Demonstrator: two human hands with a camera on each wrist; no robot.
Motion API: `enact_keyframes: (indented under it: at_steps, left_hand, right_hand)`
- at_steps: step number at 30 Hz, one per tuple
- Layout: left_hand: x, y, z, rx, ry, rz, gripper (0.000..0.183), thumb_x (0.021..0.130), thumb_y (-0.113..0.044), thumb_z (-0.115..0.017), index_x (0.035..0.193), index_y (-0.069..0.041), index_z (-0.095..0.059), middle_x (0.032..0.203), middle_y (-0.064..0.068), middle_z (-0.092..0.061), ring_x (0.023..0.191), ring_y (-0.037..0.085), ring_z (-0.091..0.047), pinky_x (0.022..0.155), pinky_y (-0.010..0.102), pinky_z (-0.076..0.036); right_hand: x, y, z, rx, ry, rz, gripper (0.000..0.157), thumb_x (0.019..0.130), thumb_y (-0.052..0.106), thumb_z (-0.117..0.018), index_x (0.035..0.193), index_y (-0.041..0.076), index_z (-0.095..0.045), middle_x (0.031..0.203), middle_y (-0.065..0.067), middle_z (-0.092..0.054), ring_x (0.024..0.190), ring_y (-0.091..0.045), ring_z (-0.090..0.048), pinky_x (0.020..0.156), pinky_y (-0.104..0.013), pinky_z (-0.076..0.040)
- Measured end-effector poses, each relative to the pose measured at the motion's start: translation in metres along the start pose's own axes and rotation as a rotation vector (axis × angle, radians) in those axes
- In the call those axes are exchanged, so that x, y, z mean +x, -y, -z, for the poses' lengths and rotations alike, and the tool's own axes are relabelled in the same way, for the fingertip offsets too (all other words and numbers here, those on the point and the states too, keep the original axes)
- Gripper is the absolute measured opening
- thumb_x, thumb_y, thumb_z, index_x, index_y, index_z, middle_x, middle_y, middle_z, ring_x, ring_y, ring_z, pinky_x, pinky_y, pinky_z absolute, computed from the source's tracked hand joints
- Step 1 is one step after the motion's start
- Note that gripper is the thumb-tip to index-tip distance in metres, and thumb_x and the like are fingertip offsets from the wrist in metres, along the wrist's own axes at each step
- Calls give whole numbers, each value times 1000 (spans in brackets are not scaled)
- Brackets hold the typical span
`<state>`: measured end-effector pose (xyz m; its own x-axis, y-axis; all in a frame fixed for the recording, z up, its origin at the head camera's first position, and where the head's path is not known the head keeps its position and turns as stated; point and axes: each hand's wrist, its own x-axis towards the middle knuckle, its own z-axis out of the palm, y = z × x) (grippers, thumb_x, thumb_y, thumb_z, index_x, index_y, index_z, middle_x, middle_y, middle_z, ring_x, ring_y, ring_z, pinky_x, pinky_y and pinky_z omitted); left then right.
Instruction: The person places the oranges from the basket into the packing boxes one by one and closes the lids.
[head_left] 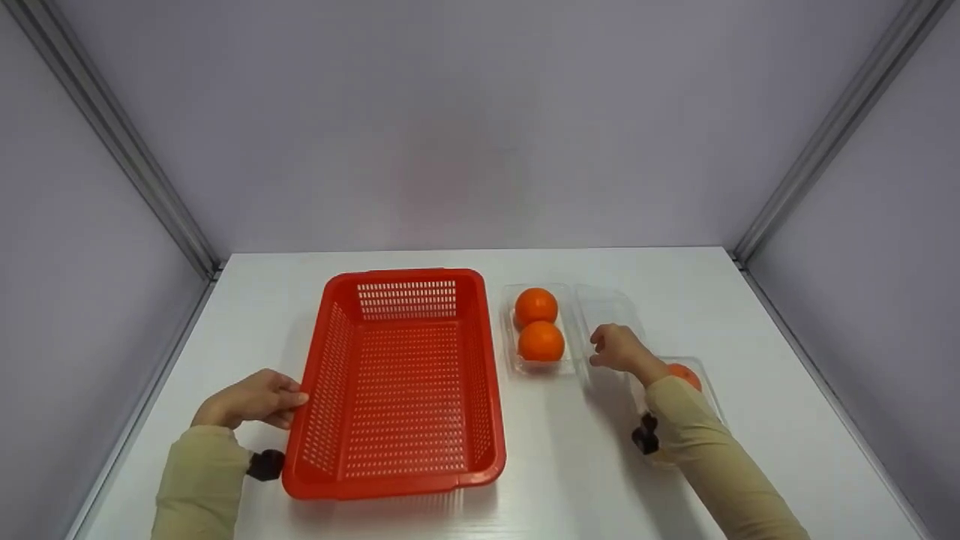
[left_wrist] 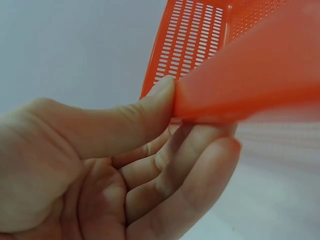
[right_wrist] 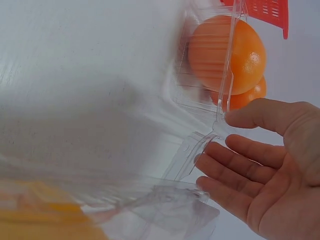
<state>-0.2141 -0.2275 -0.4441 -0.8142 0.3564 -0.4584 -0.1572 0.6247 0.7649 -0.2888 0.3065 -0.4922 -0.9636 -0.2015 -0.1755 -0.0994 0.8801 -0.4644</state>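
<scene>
My left hand [head_left: 259, 397] pinches the left rim of a red perforated plastic basket [head_left: 493, 390], thumb on top and fingers beneath; the left wrist view shows this grip on the rim [left_wrist: 210, 102] up close. To the basket's right, a clear plastic clamshell box [head_left: 511, 358] holds two oranges [head_left: 541, 342], one behind the other. Its transparent lid [head_left: 607, 304] lies folded out to the right. Over that lid is my right hand [head_left: 619, 349], holding nothing, its fingers loosely bent. In the right wrist view its fingertips are right at the clear plastic edge [right_wrist: 217, 127].
A second clear box [head_left: 709, 382] with an orange [head_left: 684, 373] in it sits to the right, partly hidden under the right forearm. The white table [head_left: 780, 420] is bounded by pale walls at the back [head_left: 480, 150] and both sides.
</scene>
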Motion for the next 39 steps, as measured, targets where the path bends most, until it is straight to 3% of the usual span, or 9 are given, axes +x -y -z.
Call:
enact_keyframes:
  at_steps: [9,15,22,27,33,39]
  left_hand:
    - [-3,-2,-2,42,-61,22,36,97,-15,-55,116,15,-57,87,8,-71,72,10,-67,74,34,-61]
    - [-7,-12,-10,138,-154,50,35,97,-13,-55,116,16,-54,94,19,-70,77,14,-67,74,36,-59]
    - [-11,-28,-17,329,-294,90,25,96,-14,-56,105,8,-59,85,18,-68,76,20,-62,67,34,-49]
    - [-13,-40,-25,373,-362,89,26,96,-15,-55,106,8,-59,89,21,-68,79,23,-63,67,36,-50]
    - [-11,-56,-37,401,-403,37,23,96,-15,-56,102,7,-59,89,19,-66,73,19,-57,64,32,-48]
    - [-3,-73,-53,392,-387,-42,21,96,-15,-58,101,4,-62,86,15,-65,70,16,-54,63,30,-48]
  right_hand:
    - [0,-4,0,-41,28,-42,36,75,6,-75,103,-12,-61,96,-24,-65,84,-29,-61,79,-42,-54]
    - [1,-7,-2,-57,35,-44,37,74,5,-76,103,-12,-62,96,-25,-65,84,-30,-62,80,-43,-55]
    - [1,-10,-2,-85,44,-54,34,74,3,-75,103,-12,-63,101,-26,-64,93,-38,-63,85,-45,-55]
    - [0,-15,-2,-107,52,-78,31,73,1,-73,100,-10,-65,103,-26,-65,96,-39,-63,84,-45,-55]
    - [1,-18,-2,-110,56,-71,28,74,1,-71,98,-10,-65,102,-26,-66,94,-38,-63,82,-45,-56]
    - [5,-22,-3,-142,74,-75,27,74,0,-70,99,-9,-65,102,-26,-67,93,-37,-65,80,-44,-56]
